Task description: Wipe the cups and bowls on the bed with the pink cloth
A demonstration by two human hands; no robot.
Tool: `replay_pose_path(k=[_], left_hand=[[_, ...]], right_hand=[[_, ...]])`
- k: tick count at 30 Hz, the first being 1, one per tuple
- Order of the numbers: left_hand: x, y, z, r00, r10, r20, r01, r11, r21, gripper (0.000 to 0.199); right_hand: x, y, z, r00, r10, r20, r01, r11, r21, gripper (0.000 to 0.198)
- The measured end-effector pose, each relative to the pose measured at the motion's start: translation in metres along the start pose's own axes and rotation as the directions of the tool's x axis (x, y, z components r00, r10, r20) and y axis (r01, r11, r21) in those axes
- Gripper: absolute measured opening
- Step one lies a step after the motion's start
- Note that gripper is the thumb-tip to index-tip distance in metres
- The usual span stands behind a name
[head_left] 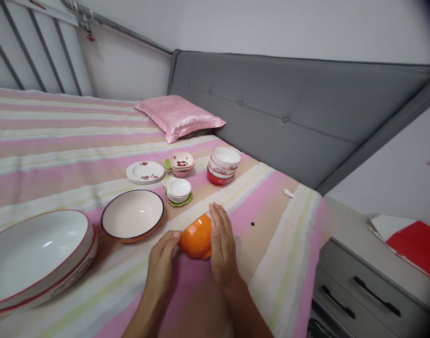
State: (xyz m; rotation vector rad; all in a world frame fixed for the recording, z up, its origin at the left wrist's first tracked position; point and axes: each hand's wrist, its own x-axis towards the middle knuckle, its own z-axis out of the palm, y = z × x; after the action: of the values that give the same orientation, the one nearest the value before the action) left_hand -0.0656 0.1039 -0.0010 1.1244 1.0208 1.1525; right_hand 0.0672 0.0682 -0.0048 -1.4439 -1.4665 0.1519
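An orange bowl (196, 237) is held tilted between my two hands, its glossy outside facing me. My left hand (162, 260) grips its left edge, thumb against the side. My right hand (222, 244) lies along its right side with the fingers pressed together; a bit of white shows by those fingers, and I cannot tell what it is. Just left of the hands sits a wide cream bowl (133, 215) with a dark rim. Beyond them are small white dishes (180, 188) stacked on a green leaf-shaped dish (180, 203).
Large red-rimmed bowls (42, 253) are nested at the left. Farther back are floral plates (145, 172), pink square dishes (182, 160) and stacked bowls (225, 157). A pink pillow (180, 115) lies by the grey headboard (271, 98). A drawer cabinet (359, 263) stands right of the bed.
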Motion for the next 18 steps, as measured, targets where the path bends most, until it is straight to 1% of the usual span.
replay_pose_path(k=[1,4,6,8,10,12,13,15,16,18], left_hand=[[0.001,-0.001,-0.001,0.998,-0.012,0.059,0.01,1.0,0.024,0.026],[0.002,-0.003,-0.001,0.989,-0.031,0.143,0.019,0.996,0.085,0.02],[0.002,-0.004,-0.001,0.981,-0.04,0.189,0.024,0.996,0.087,0.022],[0.002,-0.005,-0.001,0.967,-0.065,0.245,0.052,0.997,0.058,0.027],[0.002,-0.006,-0.001,0.949,-0.091,0.302,0.089,0.996,0.021,0.03],[0.001,-0.007,-0.001,0.937,-0.1,0.335,0.106,0.994,0.0,0.029],[0.0,-0.007,-0.001,0.934,-0.094,0.345,0.104,0.995,-0.01,0.027],[-0.002,-0.005,0.0,0.932,-0.069,0.355,0.089,0.995,-0.04,0.026],[-0.003,-0.004,0.001,0.933,-0.057,0.356,0.083,0.995,-0.057,0.025],[-0.005,-0.001,0.002,0.951,-0.04,0.305,0.072,0.993,-0.097,0.025]], right_hand=[[0.002,0.004,-0.001,0.997,0.071,-0.019,-0.069,0.994,0.084,0.047],[0.007,0.014,-0.003,0.969,0.244,-0.05,-0.217,0.925,0.311,0.047],[0.009,0.019,-0.002,0.948,0.312,-0.058,-0.261,0.87,0.418,0.049],[0.009,0.022,-0.001,0.935,0.349,-0.061,-0.278,0.829,0.485,0.051],[0.008,0.024,-0.001,0.932,0.354,-0.073,-0.274,0.823,0.497,0.051],[0.006,0.023,-0.002,0.944,0.318,-0.087,-0.245,0.854,0.459,0.049],[0.005,0.021,-0.003,0.956,0.279,-0.089,-0.218,0.881,0.421,0.049],[0.003,0.015,-0.006,0.985,0.156,-0.073,-0.127,0.945,0.301,0.048],[0.002,0.011,-0.007,0.995,0.077,-0.058,-0.062,0.973,0.222,0.048],[0.0,0.003,-0.009,0.997,-0.078,-0.004,0.078,0.996,0.049,0.049]])
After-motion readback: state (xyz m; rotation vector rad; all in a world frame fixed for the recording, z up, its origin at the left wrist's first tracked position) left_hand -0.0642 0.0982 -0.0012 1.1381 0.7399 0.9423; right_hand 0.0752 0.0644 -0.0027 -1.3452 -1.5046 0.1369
